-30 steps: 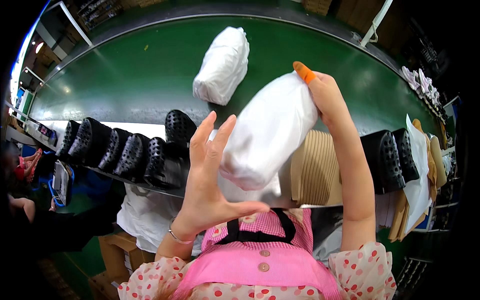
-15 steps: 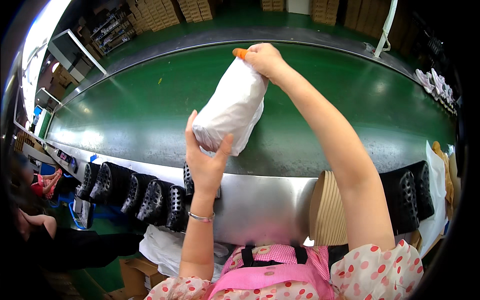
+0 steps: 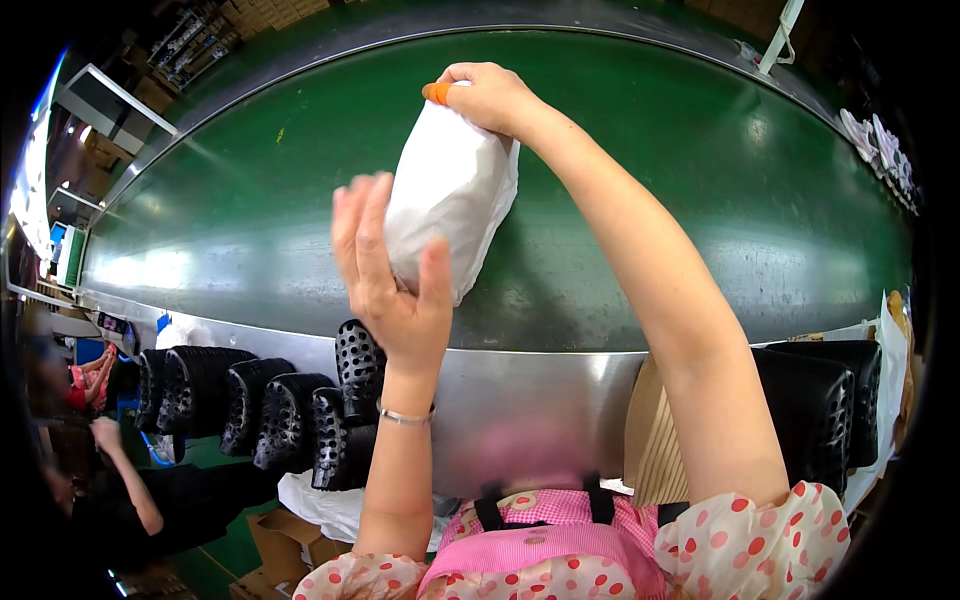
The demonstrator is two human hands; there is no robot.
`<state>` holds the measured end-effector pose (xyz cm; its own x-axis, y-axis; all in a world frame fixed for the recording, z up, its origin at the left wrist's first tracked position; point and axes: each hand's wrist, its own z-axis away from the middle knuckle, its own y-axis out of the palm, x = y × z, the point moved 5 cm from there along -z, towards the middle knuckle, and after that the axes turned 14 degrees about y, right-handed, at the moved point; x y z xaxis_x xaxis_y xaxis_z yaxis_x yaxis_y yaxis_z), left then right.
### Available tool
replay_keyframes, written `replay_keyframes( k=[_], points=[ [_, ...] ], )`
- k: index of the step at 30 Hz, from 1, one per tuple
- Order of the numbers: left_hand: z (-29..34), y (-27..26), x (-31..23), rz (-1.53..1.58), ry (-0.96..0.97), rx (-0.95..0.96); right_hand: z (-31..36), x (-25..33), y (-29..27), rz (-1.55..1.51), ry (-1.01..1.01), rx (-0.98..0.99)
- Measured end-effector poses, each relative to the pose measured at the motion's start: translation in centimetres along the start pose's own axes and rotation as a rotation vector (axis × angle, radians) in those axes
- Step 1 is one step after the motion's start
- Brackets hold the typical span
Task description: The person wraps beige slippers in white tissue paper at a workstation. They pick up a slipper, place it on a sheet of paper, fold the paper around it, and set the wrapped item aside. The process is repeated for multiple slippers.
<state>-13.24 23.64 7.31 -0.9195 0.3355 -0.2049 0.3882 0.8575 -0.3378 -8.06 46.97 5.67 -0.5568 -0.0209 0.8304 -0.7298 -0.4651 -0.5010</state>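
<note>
Below hands: black perforated shoes [image 3: 270, 410], cardboard [image 3: 655, 440].

The white paper-wrapped bundle [image 3: 450, 190], held up close over the row of black perforated shoes 1 second ago, now lies out over the green conveyor belt [image 3: 250, 230]. The right hand [image 3: 490, 95] has stretched forward gripping its far end. The left hand [image 3: 385, 275] has shifted to its near end, palm open against it.
</note>
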Motion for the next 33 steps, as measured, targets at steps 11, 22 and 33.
replay_keyframes(
  k=[11, 22, 33],
  points=[
    [2.2, 2.7, 0.3, 0.003, -0.017, -0.056, -0.1, -3.2, -1.1, 0.012, -0.039, -0.087],
    [4.7, -1.9, -1.1, -0.025, 0.04, 0.027, 27.0, -7.6, -8.3, 0.291, -0.335, -0.303],
    [20.0, 6.9, -19.5, 1.209, -1.075, 0.884, 37.8, -21.2, -5.3, 0.531, -0.33, -0.439]
  ],
)
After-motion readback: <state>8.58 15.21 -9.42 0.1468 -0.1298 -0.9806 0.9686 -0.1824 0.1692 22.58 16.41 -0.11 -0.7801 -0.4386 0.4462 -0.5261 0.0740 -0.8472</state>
